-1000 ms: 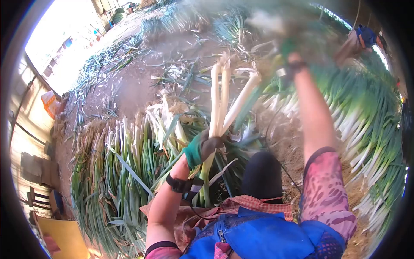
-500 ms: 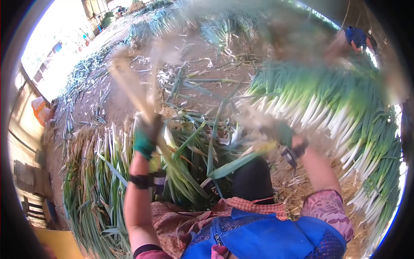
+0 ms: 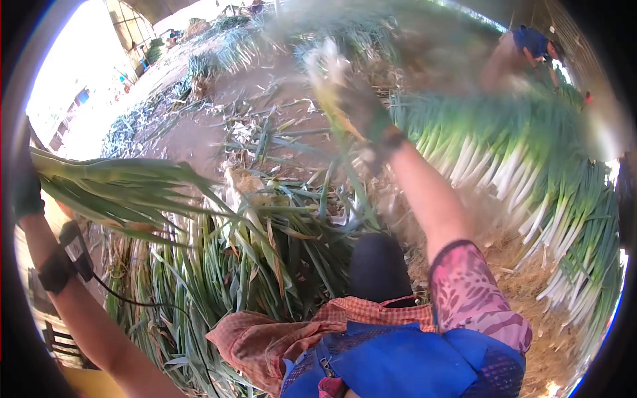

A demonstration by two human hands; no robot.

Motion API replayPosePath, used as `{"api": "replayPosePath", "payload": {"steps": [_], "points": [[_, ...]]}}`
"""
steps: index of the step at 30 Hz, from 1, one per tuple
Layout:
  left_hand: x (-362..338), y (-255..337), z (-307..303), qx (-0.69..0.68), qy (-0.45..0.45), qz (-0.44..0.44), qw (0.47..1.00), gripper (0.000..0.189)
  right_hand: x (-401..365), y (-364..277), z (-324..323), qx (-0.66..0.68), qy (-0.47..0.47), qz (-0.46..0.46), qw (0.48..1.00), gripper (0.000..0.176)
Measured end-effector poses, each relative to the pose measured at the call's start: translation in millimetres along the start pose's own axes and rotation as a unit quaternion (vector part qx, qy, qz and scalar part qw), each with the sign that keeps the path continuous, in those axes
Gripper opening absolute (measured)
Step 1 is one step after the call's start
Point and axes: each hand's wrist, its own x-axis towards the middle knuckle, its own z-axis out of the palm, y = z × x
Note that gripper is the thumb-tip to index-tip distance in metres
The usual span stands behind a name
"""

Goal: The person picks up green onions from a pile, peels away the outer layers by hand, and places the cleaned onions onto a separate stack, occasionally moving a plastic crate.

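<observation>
My left hand (image 3: 28,182), in a dark green glove, is at the far left edge, closed round a bunch of green onions (image 3: 123,189) whose leaves trail to the right. Farther forward, near the upper middle, my right hand (image 3: 365,113) is gloved and blurred. Pale and yellowish plant pieces (image 3: 332,99) are at its fingers, with a limp leaf hanging below. Under my arms lies a heap of untrimmed green onions (image 3: 265,245). To the right stretches a row of cleaned onions (image 3: 497,159) with white stems.
A bent-over person (image 3: 527,50) in a dark blue top is at the upper right. Leaf scraps (image 3: 245,132) litter the dirt floor ahead. More onion piles (image 3: 232,53) lie farther back. My dark-covered knee (image 3: 379,268) is at the lower middle.
My left hand has swung to the far left with the onion bunch. My right hand has moved forward and left. The yellowish leaf near it has shifted away from my knee.
</observation>
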Motion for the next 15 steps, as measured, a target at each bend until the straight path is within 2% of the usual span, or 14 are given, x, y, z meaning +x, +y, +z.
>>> {"api": "replayPosePath", "payload": {"steps": [1,2,3,4,6,7,8,9,10,12,13,14,15], "points": [[2.0,-3.9,1.8,0.030,-0.028,0.004,0.999,0.025,21.3,-53.6,10.9,-0.011,0.025,-0.131,0.991,0.041],[2.4,-10.0,4.8,0.061,-0.056,0.008,0.997,0.029,24.3,-99.6,21.1,-0.034,0.060,-0.271,0.960,0.041],[0.6,-16.7,10.0,0.090,-0.083,0.012,0.992,0.032,21.1,-141.1,29.4,-0.064,0.116,-0.416,0.900,0.041],[-3.3,-21.6,18.2,0.119,-0.110,0.015,0.987,0.036,11.8,-175.2,36.8,-0.095,0.169,-0.524,0.829,0.042],[-31.5,-11.8,51.1,0.135,-0.156,0.073,0.976,0.040,-15.3,-216.9,43.3,-0.140,0.233,-0.635,0.723,0.042],[-56.0,15.3,75.1,0.122,-0.175,0.129,0.968,0.041,-26.1,-220.2,44.4,-0.153,0.236,-0.649,0.707,0.043],[-76.0,53.5,83.0,0.110,-0.313,0.003,0.943,0.039,-35.7,-217.4,44.3,-0.171,0.225,-0.648,0.707,0.043],[-101.2,55.3,97.6,-0.153,-0.390,-0.169,0.892,0.039,-38.8,-204.0,44.7,-0.183,0.199,-0.625,0.732,0.046],[-123.4,69.0,106.6,-0.094,-0.468,-0.134,0.868,0.036,-41.7,-190.4,45.0,-0.197,0.174,-0.600,0.756,0.049],[-167.3,96.5,124.5,0.013,-0.605,-0.030,0.795,0.030,-47.2,-149.7,36.4,-0.324,0.157,-0.557,0.749,0.051],[-207.0,70.5,144.3,-0.174,-0.629,-0.051,0.756,0.032,-51.7,-125.5,31.5,-0.325,0.125,-0.575,0.741,0.052],[-225.5,90.3,151.6,-0.250,-0.673,-0.177,0.673,0.035,-55.5,-103.5,26.6,-0.326,0.092,-0.591,0.732,0.052],[-244.0,110.2,159.0,-0.299,-0.688,-0.309,0.584,0.038,-62.6,-92.3,22.4,-0.305,0.073,-0.586,0.747,0.056]]}}
